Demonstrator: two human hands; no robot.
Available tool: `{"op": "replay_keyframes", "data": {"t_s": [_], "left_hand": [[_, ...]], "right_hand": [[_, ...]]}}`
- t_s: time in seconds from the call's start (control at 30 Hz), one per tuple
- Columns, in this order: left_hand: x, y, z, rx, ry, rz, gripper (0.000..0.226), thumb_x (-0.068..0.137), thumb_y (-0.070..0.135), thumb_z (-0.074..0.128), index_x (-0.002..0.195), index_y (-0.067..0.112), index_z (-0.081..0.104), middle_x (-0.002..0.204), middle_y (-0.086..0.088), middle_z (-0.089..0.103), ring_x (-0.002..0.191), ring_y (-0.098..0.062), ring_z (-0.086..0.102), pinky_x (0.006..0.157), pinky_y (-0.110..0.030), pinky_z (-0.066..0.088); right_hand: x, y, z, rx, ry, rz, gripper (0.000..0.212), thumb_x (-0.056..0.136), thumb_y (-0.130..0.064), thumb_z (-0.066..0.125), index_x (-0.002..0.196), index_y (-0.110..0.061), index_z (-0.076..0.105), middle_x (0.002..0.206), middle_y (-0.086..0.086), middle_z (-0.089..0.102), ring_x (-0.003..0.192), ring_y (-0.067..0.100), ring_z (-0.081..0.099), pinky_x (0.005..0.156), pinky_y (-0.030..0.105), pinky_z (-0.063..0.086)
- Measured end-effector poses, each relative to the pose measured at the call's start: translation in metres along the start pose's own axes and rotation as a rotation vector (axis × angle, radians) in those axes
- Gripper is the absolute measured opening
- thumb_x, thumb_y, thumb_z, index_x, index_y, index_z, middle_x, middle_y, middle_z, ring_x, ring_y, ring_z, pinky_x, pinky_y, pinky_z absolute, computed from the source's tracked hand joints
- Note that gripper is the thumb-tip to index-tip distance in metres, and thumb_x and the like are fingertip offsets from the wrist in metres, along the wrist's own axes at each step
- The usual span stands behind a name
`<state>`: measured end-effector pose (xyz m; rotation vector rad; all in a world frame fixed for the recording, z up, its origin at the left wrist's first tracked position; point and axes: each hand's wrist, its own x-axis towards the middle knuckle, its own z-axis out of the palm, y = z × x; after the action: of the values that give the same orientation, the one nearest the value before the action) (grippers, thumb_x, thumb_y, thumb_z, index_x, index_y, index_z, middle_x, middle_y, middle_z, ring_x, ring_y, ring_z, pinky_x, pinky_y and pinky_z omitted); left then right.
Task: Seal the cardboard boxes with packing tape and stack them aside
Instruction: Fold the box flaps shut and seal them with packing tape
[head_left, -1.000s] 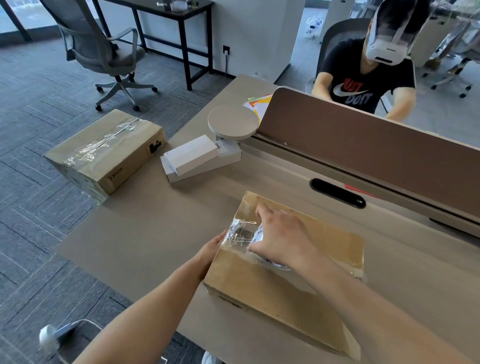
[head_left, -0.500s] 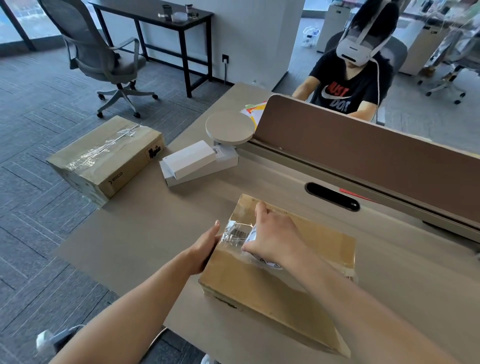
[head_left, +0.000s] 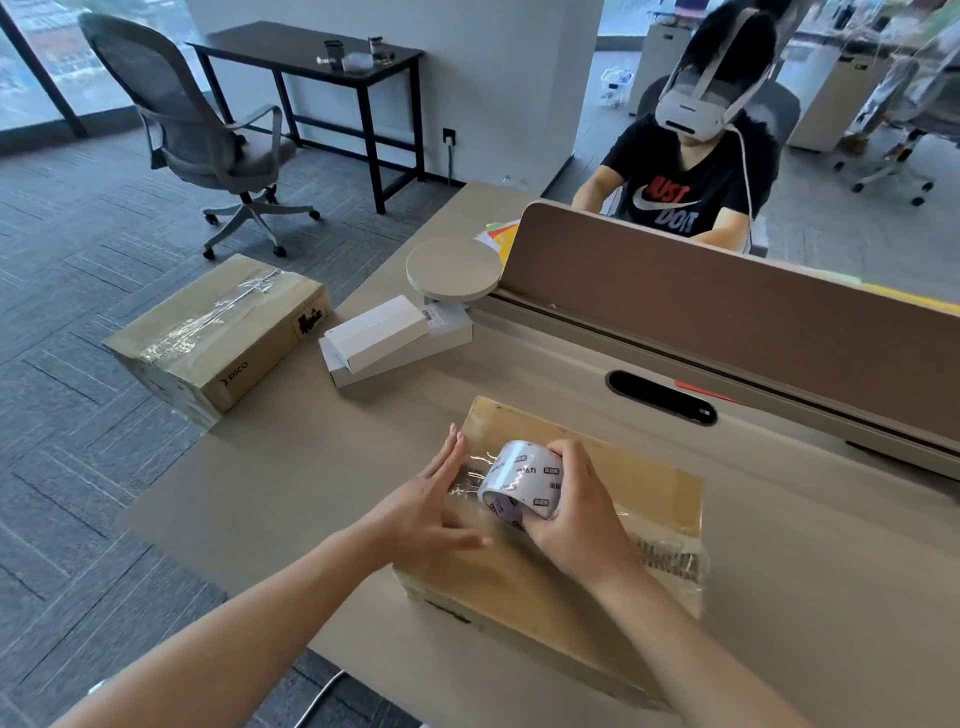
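The sealing step is in hand on the near cardboard box (head_left: 644, 483), which lies flat on the desk (head_left: 311, 467) right in front of the person. The right hand (head_left: 576, 514) has its fingers curled round the roll of packing tape (head_left: 522, 486), holding it on edge on the box's top, toward the left end. The left hand (head_left: 431, 509) lies flat with straight fingers, pressing the clear strip (head_left: 470, 475) down at that left end. Some tape shows along the top toward the right, though glare makes it hard to say how well it is stuck. Another box (head_left: 218, 332), taped along its seam, sits far left at the desk's edge. Next, I'd judge, the strip needs smoothing over the end and cutting free of the roll before this box can join the other.
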<state>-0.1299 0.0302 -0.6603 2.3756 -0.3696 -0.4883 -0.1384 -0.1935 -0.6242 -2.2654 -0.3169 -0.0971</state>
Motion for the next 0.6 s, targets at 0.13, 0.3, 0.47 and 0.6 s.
{"op": "replay_keyframes", "data": {"t_s": [0.13,0.3,0.47,0.6], "left_hand": [[0.0,0.002,0.011,0.19,0.051,0.01,0.14,0.056,0.092,0.052,0.151,0.025,-0.026,0.153,0.017,-0.04,0.143,0.0,-0.026,0.12,-0.022,-0.001],[0.001,-0.002,0.01,0.301,0.073,0.053,0.136,0.063,0.095,0.046,0.149,0.021,-0.029,0.156,0.008,-0.037,0.143,-0.001,-0.032,0.122,-0.028,-0.011],[-0.005,0.004,0.01,0.21,0.036,-0.021,0.131,0.069,0.08,0.065,0.151,0.031,-0.025,0.155,0.024,-0.032,0.14,0.011,-0.027,0.121,-0.021,-0.001],[-0.005,0.004,0.011,0.165,0.01,-0.063,0.135,0.063,0.086,0.062,0.152,0.033,-0.025,0.154,0.026,-0.034,0.148,0.0,-0.013,0.124,-0.029,0.007]], "right_hand": [[-0.013,0.013,0.004,0.142,0.058,0.06,0.064,0.068,-0.039,0.087,0.11,-0.027,0.04,0.098,-0.011,0.054,0.085,0.008,0.056,0.063,0.025,0.049],[-0.009,0.015,-0.004,0.089,0.012,-0.024,0.06,0.069,-0.038,0.078,0.118,-0.023,0.048,0.103,-0.01,0.051,0.089,0.001,0.053,0.071,0.014,0.044],[-0.004,0.011,-0.016,-0.018,-0.04,-0.052,0.06,0.069,-0.035,0.074,0.124,-0.022,0.053,0.107,-0.007,0.053,0.094,0.011,0.055,0.079,0.023,0.047],[-0.007,0.02,-0.034,-0.125,-0.076,-0.066,0.061,0.069,-0.036,0.07,0.126,-0.027,0.053,0.107,-0.009,0.054,0.091,0.01,0.054,0.078,0.029,0.05]]}}
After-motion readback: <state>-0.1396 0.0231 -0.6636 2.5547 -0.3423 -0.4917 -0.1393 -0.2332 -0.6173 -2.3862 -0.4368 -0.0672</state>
